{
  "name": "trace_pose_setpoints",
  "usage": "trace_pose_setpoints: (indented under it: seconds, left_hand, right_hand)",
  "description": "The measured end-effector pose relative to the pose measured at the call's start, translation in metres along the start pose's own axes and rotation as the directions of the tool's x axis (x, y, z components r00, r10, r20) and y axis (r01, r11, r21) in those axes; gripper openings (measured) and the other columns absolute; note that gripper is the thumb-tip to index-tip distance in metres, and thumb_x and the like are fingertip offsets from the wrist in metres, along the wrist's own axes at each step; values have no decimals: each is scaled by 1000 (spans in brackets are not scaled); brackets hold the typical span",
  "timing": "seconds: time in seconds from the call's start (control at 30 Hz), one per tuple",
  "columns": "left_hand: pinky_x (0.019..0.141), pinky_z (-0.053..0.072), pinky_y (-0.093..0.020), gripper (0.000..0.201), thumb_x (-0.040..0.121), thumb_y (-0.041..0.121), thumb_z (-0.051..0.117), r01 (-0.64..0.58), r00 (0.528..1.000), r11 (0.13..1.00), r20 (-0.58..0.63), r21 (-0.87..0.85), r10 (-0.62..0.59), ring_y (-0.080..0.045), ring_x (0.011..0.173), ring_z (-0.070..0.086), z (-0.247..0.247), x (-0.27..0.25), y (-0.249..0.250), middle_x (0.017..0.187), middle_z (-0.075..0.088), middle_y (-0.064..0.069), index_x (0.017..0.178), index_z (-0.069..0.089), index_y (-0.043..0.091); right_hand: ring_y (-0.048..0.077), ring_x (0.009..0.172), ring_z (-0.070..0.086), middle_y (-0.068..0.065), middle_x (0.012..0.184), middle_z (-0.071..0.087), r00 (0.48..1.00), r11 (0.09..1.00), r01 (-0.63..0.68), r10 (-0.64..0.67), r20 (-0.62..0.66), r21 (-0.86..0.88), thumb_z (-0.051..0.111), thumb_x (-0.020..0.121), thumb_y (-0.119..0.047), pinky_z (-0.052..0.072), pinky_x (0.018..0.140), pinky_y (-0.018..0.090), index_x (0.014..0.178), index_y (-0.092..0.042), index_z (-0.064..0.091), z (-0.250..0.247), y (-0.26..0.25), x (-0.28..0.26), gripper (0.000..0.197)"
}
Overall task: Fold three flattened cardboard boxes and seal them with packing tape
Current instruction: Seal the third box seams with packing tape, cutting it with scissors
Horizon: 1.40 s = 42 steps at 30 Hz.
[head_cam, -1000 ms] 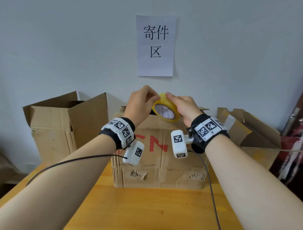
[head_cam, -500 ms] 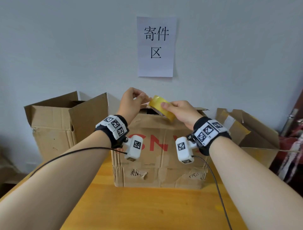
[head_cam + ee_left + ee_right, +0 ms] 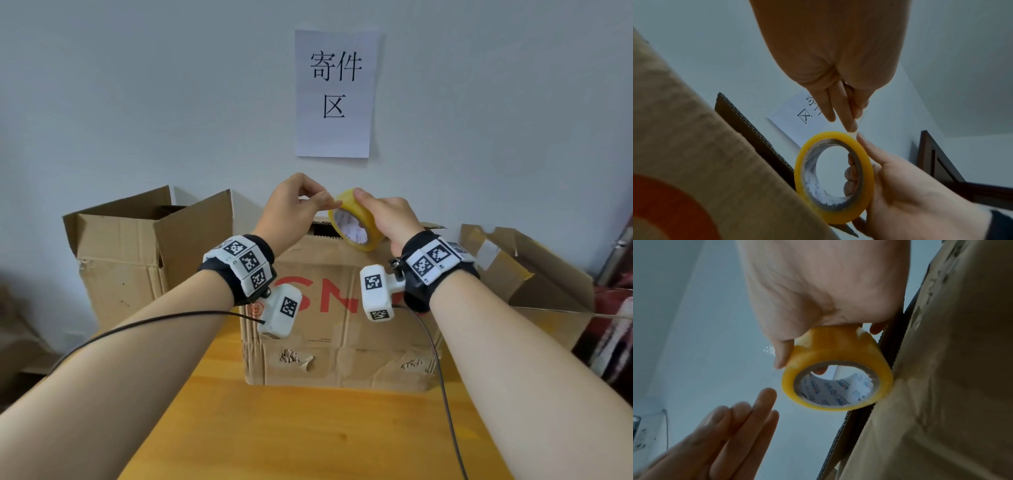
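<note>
Tape roll (image 3: pixel 356 224): above middle box (image 3: pixel 342 308) on counter (image 3: pixel 308 435). Right hand (image 3: pixel 387 217): grip curled round roll. Left hand (image 3: pixel 294 209): pinching tape's free end. Step, likely: starting the strip. Next: pull length, lay along top seam.

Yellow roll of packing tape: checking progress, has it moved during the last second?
Barely: the yellow roll of packing tape has tilted, staying above the middle cardboard box.

I note a glossy, translucent yellow plastic tape roll (image 3: pixel 356 219) on a printed paper core; matt brown corrugated cardboard box (image 3: pixel 342 342) (fluted edge exposed, surface scuffed and torn); smooth varnished wooden table (image 3: pixel 308 435); matt white paper sign (image 3: pixel 337 92).
</note>
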<state>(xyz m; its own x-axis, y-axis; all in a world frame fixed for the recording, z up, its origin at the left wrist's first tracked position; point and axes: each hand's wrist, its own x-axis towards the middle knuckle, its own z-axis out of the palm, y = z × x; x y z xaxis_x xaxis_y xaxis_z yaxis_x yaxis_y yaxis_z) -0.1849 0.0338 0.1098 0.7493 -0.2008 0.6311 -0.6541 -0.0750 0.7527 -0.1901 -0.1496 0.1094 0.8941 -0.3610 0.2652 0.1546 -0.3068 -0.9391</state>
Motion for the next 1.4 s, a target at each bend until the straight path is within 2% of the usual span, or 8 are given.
trace_pose_setpoints:
  seconds: [0.2, 0.3, 0.43, 0.63, 0.8, 0.97, 1.2, 1.4]
  left_hand:
    - [87, 60, -37, 6, 99, 5, 53, 61, 992, 993, -102, -96, -71, -20, 84, 76, -12, 8, 10, 103, 67, -20, 95, 55, 2]
    - [93, 55, -37, 11, 99, 8, 53, 59, 994, 998, -98, 22, -57, -16, 79, 77, -18, 10, 14, 105, 69, -13, 90, 56, 10]
    - [87, 59, -32, 7, 101, 7, 53, 98, 990, 995, -104, -13, -99, -17, 81, 77, -21, 9, 15, 111, 68, -16, 96, 57, 4]
    - [76, 60, -33, 6, 101, 6, 51, 91, 996, 995, -24, 43, -90, -17, 81, 76, -20, 3, 19, 101, 68, -14, 97, 55, 3]
    - [55, 41, -10, 10, 101, 6, 51, 86, 996, 993, 24, 86, -88, -13, 80, 76, -22, -6, 25, 90, 68, -7, 92, 54, 8]
    - [57, 42, -20, 7, 100, 8, 51, 76, 995, 993, -64, 89, -70, -11, 79, 76, -37, -1, 31, 99, 70, -8, 94, 54, 9]
    - [69, 53, -30, 7, 101, 11, 51, 70, 991, 992, -118, 106, -57, -10, 78, 76, -44, -3, 32, 106, 70, -5, 95, 54, 11]
    - [68, 52, -18, 5, 99, 8, 55, 71, 997, 988, -22, 135, -68, -13, 73, 76, -34, -7, 40, 98, 71, -10, 97, 58, 4]
  right_hand:
    - [17, 64, 41, 9, 71, 41, 983, 978, 175, -167, 75, -115, 67, 90, -53, 29, 58, 30, 68, -12, 50, 0, 10, -9, 50]
    - [17, 69, 52, 6, 74, 55, 966, 963, 197, -158, 205, -186, 66, 91, -52, 37, 65, 30, 78, -4, 64, -10, 11, -12, 50]
    - [9, 83, 67, -6, 92, 75, 924, 912, 243, -114, 366, -331, 70, 91, -43, 48, 78, 22, 92, -24, 73, -20, 15, -22, 19]
    - [15, 79, 68, -5, 79, 75, 949, 947, 218, -149, 278, -238, 64, 94, -48, 52, 84, 36, 87, -22, 70, -17, 16, -17, 27]
    - [8, 60, 61, -2, 69, 69, 980, 980, 149, -129, 154, -132, 63, 96, -41, 47, 65, 23, 73, -16, 65, -6, 5, -17, 34]
    - [12, 61, 61, -3, 65, 70, 972, 962, 177, -139, 188, -206, 68, 91, -46, 45, 67, 27, 72, -13, 69, 1, 4, -15, 37]
    - [21, 97, 70, 2, 98, 77, 921, 930, 237, -123, 370, -280, 72, 91, -38, 50, 90, 31, 92, -17, 78, -21, 14, -21, 22]
    - [12, 73, 63, -2, 83, 74, 960, 913, 217, -135, 245, -347, 64, 94, -46, 43, 65, 25, 87, -13, 77, -19, 6, -22, 37]
